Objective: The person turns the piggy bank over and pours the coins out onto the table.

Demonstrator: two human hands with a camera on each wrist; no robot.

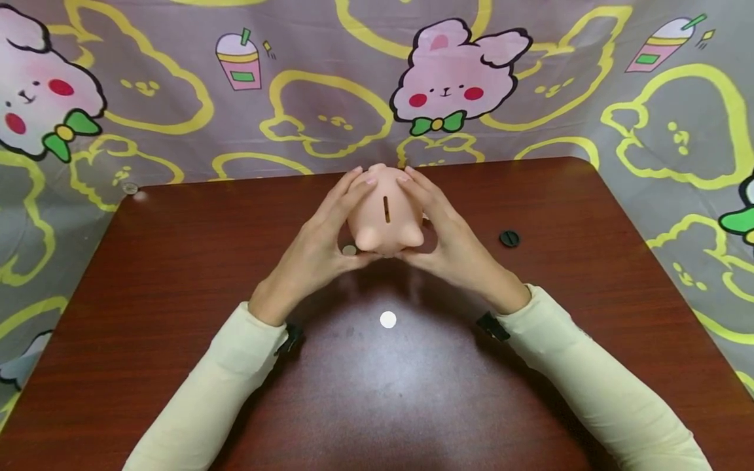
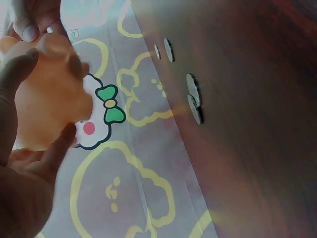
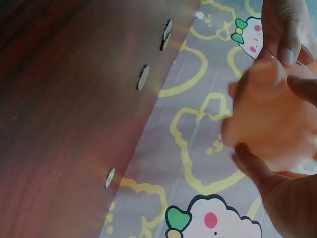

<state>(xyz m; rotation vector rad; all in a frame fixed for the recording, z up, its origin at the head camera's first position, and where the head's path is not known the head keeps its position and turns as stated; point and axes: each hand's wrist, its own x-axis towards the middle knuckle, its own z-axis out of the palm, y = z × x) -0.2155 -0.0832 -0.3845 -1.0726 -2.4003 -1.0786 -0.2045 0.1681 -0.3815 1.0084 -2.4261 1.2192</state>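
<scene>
A pink piggy bank (image 1: 385, 216) with a dark coin slot on top is held off the table between both hands. My left hand (image 1: 315, 239) grips its left side, fingers over the top and thumb near the lower edge. From the other side, my right hand (image 1: 456, 242) grips it in a mirrored way. The piggy bank (image 2: 49, 94) is seen closer in the left wrist view. It looks blurred as the piggy bank (image 3: 272, 119) in the right wrist view. A coin (image 1: 349, 250) lies on the table beside it, partly behind the left hand.
A black round plug (image 1: 509, 238) lies on the brown table (image 1: 177, 275) to the right. Several flat discs, including a coin (image 2: 193, 89), lie near the far edge. A white round spot (image 1: 388, 320) shows between the forearms. A patterned cloth (image 1: 330, 46) hangs behind.
</scene>
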